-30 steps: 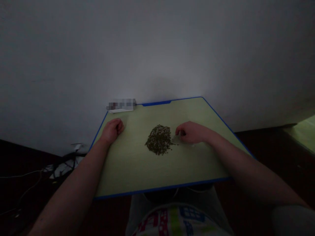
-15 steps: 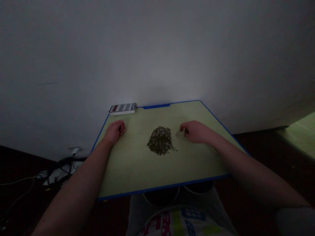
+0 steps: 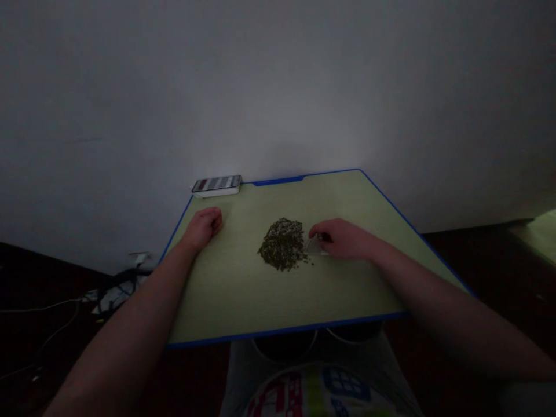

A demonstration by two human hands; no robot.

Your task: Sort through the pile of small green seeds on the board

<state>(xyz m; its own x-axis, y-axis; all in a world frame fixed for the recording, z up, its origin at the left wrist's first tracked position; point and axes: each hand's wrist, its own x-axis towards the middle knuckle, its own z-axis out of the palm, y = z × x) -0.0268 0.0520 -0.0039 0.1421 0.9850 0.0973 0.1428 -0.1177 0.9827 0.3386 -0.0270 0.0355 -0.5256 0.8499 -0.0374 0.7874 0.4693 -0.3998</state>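
A loose pile of small greenish-brown beans or seeds lies on the middle of the pale tabletop, with a few strays at its right edge. My right hand pinches a clear plastic piece with a curved edge, which stands against the table at the right side of the pile. Its exact kind is hard to make out in the dim light. Left of the pile, my left hand rests on the table as a closed fist, apart from the beans; nothing shows in its fingers.
A phone lies on a white box at the table's back left corner. Blue trim edges the tabletop, and a wall stands right behind it. Cables and a plug are on the left, below table height.
My right hand has moved left with the clear plastic piece, now up to the pile's right edge. The left fist stays in place, and the view has shifted slightly.
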